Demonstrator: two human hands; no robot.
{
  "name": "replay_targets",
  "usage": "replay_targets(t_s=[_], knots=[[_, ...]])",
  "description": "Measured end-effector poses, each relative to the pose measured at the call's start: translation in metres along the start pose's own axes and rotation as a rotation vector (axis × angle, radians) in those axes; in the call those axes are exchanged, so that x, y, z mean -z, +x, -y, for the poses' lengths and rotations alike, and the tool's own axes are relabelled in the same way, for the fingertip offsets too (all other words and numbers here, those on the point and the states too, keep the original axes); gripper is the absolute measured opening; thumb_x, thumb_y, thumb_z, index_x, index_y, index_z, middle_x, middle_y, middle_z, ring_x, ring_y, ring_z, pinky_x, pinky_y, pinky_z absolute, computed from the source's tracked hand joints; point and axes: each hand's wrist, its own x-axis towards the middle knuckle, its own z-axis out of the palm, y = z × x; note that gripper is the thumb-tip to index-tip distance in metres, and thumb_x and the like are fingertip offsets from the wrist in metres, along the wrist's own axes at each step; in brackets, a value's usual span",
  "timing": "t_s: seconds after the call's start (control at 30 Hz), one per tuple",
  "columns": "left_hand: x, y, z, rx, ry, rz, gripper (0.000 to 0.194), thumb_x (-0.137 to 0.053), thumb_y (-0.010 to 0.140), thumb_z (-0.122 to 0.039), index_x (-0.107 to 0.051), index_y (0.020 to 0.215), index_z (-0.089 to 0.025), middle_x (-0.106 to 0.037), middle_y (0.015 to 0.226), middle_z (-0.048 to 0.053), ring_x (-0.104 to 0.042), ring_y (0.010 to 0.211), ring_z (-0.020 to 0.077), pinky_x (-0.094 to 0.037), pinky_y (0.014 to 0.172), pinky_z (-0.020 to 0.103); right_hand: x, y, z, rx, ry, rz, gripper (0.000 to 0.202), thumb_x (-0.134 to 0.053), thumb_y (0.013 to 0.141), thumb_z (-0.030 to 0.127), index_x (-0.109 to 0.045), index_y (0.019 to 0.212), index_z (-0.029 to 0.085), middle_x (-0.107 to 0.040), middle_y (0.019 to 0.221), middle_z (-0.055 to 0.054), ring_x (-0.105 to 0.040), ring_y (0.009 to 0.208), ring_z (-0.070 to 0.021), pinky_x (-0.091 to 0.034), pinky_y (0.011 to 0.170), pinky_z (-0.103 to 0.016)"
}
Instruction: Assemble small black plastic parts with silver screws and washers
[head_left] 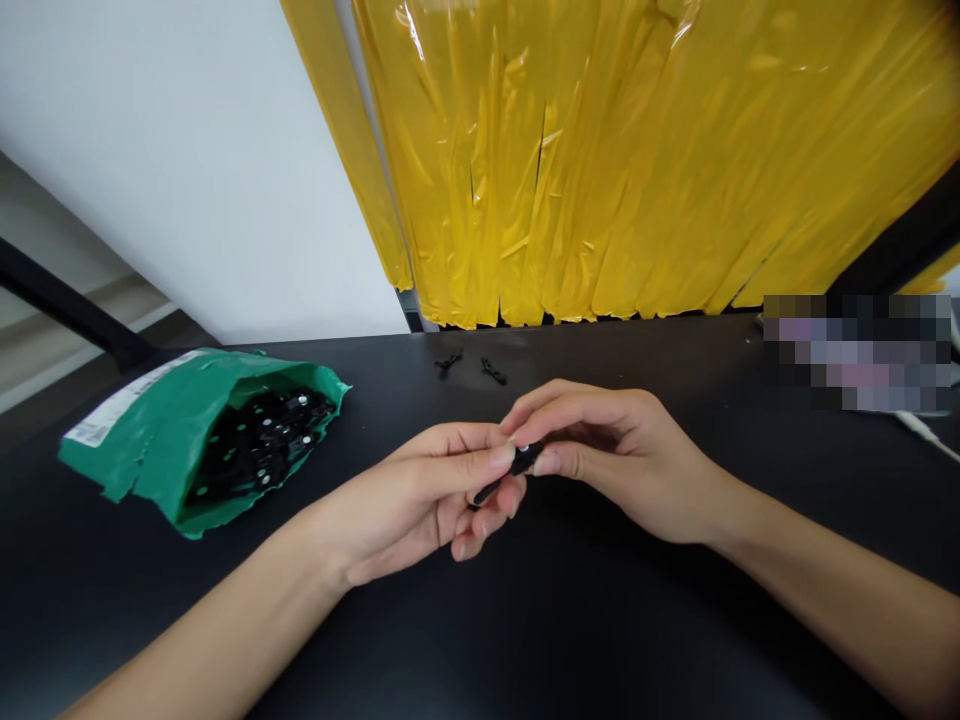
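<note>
Between my two hands, above the dark table, is a small black piece [528,459] with a pale round dot on it. The thumb and fingers of my left hand [427,480] pinch it from the left, and a dark strip of it runs down past the fingers. From the right, my right hand [622,450] closes its thumb and fingertips on the other end. My fingers cover much of the piece, so its exact kind does not show. At the left, an opened green plastic bag [157,420] holds several black pieces [262,440] with similar pale dots.
Two small, twisted black pieces, one on the left [448,364] and one on the right [493,371], lie on the black table [390,400] beyond my hands. A blurred-out object [862,355] with a white cable [926,432] is at the right. Yellow plastic sheeting [600,170] hangs behind.
</note>
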Motion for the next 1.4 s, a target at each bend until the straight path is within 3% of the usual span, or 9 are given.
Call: replay_targets(t_s=[0.13, 0.3, 0.37, 0.57, 0.7, 1.03, 1.2, 1.4], knots=[[-0.003, 0.001, 0.001, -0.045, 0.166, -0.049, 0.028, -0.077, 0.095, -0.041, -0.071, 0.094, -0.014, -0.068, 0.083, 0.003, -0.063, 0.067, 0.0083, -0.054, 0.054, 0.013, -0.001, 0.0, 0.002, -0.036, 0.032, -0.017, 0.016, -0.079, 0.093, 0.015, -0.082, 0.106, 0.024, -0.079, 0.105, -0.004, -0.076, 0.087, -0.0142, -0.064, 0.081, -0.027], [-0.005, 0.002, -0.003, -0.32, 0.448, -0.371, 0.028, -0.077, 0.095, -0.044, -0.073, 0.094, -0.016, -0.069, 0.09, 0.001, -0.063, 0.079, 0.0094, -0.054, 0.063, 0.014, -0.002, 0.001, 0.006, -0.079, -0.058, -0.136, 0.011, -0.081, 0.092, 0.018, -0.082, 0.102, 0.022, -0.083, 0.097, -0.002, -0.079, 0.09, -0.0145, -0.064, 0.085, -0.024], [-0.005, 0.002, -0.003, -0.423, 0.483, -0.432, 0.027, -0.078, 0.094, -0.044, -0.072, 0.093, -0.017, -0.07, 0.087, 0.0, -0.062, 0.078, 0.0095, -0.054, 0.063, 0.015, -0.003, 0.001, 0.007, -0.077, -0.081, -0.168, 0.015, -0.084, 0.089, 0.017, -0.083, 0.102, 0.024, -0.084, 0.097, -0.001, -0.08, 0.091, -0.0131, -0.063, 0.085, -0.02], [-0.009, 0.003, 0.001, -0.509, 0.476, -0.323, 0.022, -0.093, 0.076, -0.019, -0.075, 0.089, -0.017, -0.073, 0.077, -0.002, -0.062, 0.068, 0.0076, -0.053, 0.059, 0.014, -0.012, -0.001, 0.007, -0.076, -0.078, -0.217, 0.021, -0.085, 0.088, 0.018, -0.087, 0.102, 0.034, -0.086, 0.092, 0.004, -0.08, 0.085, -0.0093, -0.061, 0.079, -0.012], [-0.01, 0.003, 0.003, -0.533, 0.486, -0.385, 0.024, -0.093, 0.072, -0.009, -0.076, 0.087, -0.018, -0.074, 0.078, -0.002, -0.066, 0.069, 0.0095, -0.056, 0.06, 0.015, -0.014, -0.004, 0.006, -0.08, -0.106, -0.205, 0.024, -0.082, 0.093, 0.023, -0.084, 0.11, 0.039, -0.086, 0.105, 0.005, -0.081, 0.095, -0.0098, -0.06, 0.086, -0.012], [-0.009, 0.001, 0.003, -0.536, 0.464, -0.345, 0.019, -0.091, 0.079, -0.02, -0.076, 0.09, -0.017, -0.074, 0.075, -0.003, -0.067, 0.066, 0.0084, -0.063, 0.063, 0.017, -0.018, -0.003, 0.012, -0.063, -0.078, -0.175, 0.037, -0.076, 0.097, 0.018, -0.078, 0.124, 0.043, -0.082, 0.093, 0.006, -0.074, 0.087, -0.0062, -0.058, 0.079, -0.011], [-0.009, 0.001, 0.003, -0.511, 0.469, -0.334, 0.019, -0.09, 0.082, -0.025, -0.074, 0.091, -0.017, -0.076, 0.075, -0.002, -0.067, 0.063, 0.0075, -0.061, 0.062, 0.015, -0.019, -0.004, 0.01, -0.107, -0.011, -0.188, 0.036, -0.077, 0.097, 0.021, -0.078, 0.123, 0.045, -0.083, 0.1, 0.006, -0.075, 0.09, -0.0065, -0.059, 0.085, -0.013], [-0.011, 0.002, 0.004, -0.538, 0.535, -0.382, 0.019, -0.09, 0.08, -0.018, -0.074, 0.091, -0.018, -0.077, 0.079, -0.002, -0.067, 0.069, 0.0096, -0.059, 0.063, 0.016, -0.02, -0.004, 0.008, -0.14, 0.115, -0.165, 0.035, -0.076, 0.098, 0.02, -0.079, 0.123, 0.044, -0.083, 0.098, 0.007, -0.075, 0.092, -0.0044, -0.058, 0.087, -0.01]])
